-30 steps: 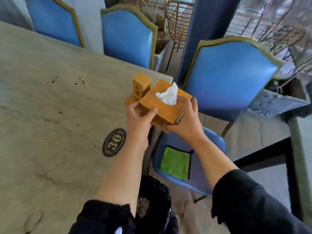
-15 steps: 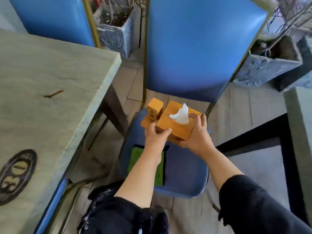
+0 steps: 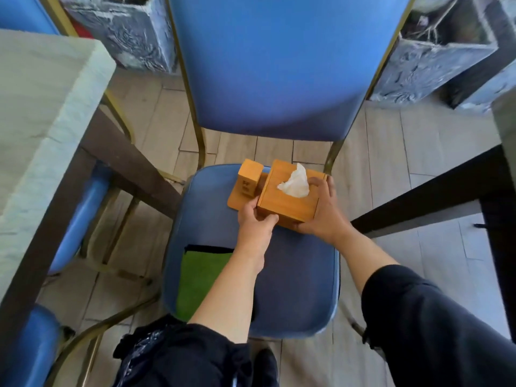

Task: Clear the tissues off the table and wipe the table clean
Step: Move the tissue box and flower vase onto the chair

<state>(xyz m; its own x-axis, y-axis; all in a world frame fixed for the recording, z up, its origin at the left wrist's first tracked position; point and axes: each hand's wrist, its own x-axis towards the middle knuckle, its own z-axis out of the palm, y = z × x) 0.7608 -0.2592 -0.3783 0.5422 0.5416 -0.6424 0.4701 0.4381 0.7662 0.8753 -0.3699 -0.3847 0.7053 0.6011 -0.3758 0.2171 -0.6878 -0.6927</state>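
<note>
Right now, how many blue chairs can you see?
4. One blue padded chair dead ahead, bearing the wooden tissue box and a green cloth; one tucked under the table; one bottom left; one backrest top left. Others may be hidden.

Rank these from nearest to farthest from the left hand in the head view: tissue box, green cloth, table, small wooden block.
1. Tissue box: gripped by the left hand, on the chair seat.
2. Small wooden block: just beyond the hand, left of the box on the same tray.
3. Green cloth: on the seat's near left.
4. Table: far left.
</note>
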